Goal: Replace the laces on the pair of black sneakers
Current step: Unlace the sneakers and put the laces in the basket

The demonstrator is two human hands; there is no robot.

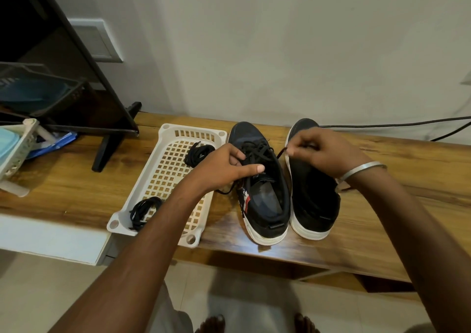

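Our left hand [226,165] curls its fingers around the black lace [257,149] of the left sneaker [262,192], thumb stretched across the tongue, gripping the lacing near the shoe's middle. Our right hand [323,151] pinches a dark lace end [281,151] between thumb and fingertips, just above the gap between the two shoes; a silver bangle [362,170] circles that wrist.

Both sneakers stand side by side on the wooden counter [407,174], toes pointing to 12 o'clock and heels toward us. We see black uppers with white soles and open collars; the left one carries a red and white mark on its outer side and is still laced across the top. The right sneaker [313,205] sits touching or just beside it at 3 o'clock, and our right hand covers most of its lacing, so we cannot tell how much of it is threaded.

At 9 o'clock from the shoes lies a cream lattice tray [163,174], its edge under our left forearm. It holds two coiled black lace bundles: one [198,153] at its far end, one [145,211] at its near end.
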